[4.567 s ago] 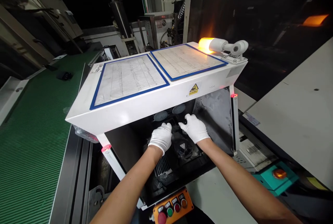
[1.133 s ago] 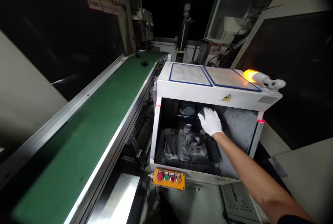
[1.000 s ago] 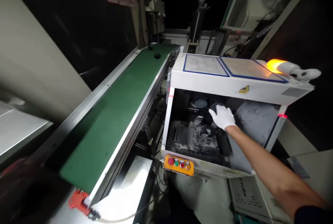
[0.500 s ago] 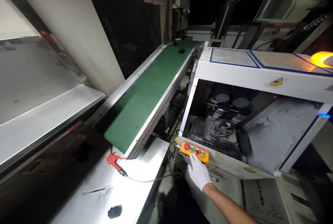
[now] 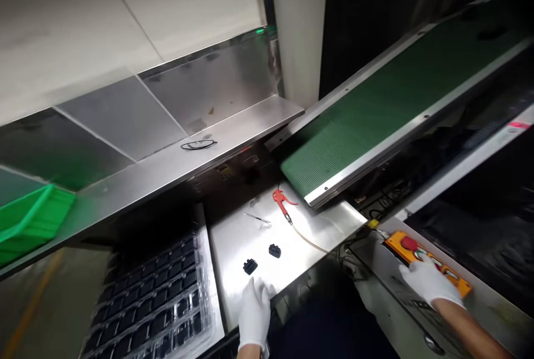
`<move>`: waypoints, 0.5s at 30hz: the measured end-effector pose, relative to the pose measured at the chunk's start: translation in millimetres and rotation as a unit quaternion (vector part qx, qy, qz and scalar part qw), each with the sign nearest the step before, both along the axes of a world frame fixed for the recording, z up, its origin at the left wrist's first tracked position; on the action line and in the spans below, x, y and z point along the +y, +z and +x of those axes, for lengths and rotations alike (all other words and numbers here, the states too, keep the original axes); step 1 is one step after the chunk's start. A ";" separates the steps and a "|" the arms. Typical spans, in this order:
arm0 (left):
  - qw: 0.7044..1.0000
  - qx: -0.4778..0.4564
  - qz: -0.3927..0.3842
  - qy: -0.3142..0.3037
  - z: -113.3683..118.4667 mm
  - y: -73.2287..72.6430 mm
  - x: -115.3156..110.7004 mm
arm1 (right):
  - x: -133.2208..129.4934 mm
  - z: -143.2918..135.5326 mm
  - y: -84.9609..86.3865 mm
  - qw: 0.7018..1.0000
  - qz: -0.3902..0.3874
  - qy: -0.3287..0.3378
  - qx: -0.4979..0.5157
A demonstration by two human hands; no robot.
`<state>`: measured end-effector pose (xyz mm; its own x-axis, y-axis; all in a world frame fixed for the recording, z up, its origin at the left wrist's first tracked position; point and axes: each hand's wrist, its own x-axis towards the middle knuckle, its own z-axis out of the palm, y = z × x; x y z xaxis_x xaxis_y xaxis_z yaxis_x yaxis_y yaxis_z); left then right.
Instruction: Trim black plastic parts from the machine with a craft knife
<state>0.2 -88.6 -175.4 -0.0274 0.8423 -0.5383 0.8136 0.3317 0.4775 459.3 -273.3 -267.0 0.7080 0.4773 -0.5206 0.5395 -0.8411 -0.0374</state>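
My right hand (image 5: 431, 280), in a white glove, rests on the orange control box (image 5: 453, 276). Its fingers are stretched out over the buttons and cover some of them, just below the red mushroom button (image 5: 409, 243). White-gloved as well, my left hand (image 5: 254, 311) is low over the metal table (image 5: 227, 236), fingers extended and nothing visible in them. Right above its fingertips lies a small black part (image 5: 250, 266), with a second black part (image 5: 274, 250) a bit farther to the right.
A red air gun (image 5: 281, 201) with a hose (image 5: 306, 239) and a thin metal tool (image 5: 257, 218) lie on the table. At left is a tray of black parts (image 5: 208, 286). A green conveyor (image 5: 354, 136) slopes over the table; a green bin (image 5: 41, 214) stands on the shelf (image 5: 158, 178).
The view has swung left and down, bringing the parts tray, shelf and green bin into sight. My left hand has come into view beside the black parts. My right hand stays at the control box.
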 end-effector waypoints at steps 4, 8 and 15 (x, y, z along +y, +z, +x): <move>0.997 0.014 0.051 0.055 -5.8 -16.1 39.3 | -9.5 -24.9 -3.1 0.996 0.053 -0.010 -0.065; 0.995 -0.019 0.063 0.079 1.6 -34.2 65.6 | -22.8 -78.4 -21.4 0.994 0.091 0.059 -0.003; 0.973 -0.121 0.159 0.117 28.2 -29.2 55.5 | -26.0 -102.1 -43.6 0.981 0.027 0.161 0.102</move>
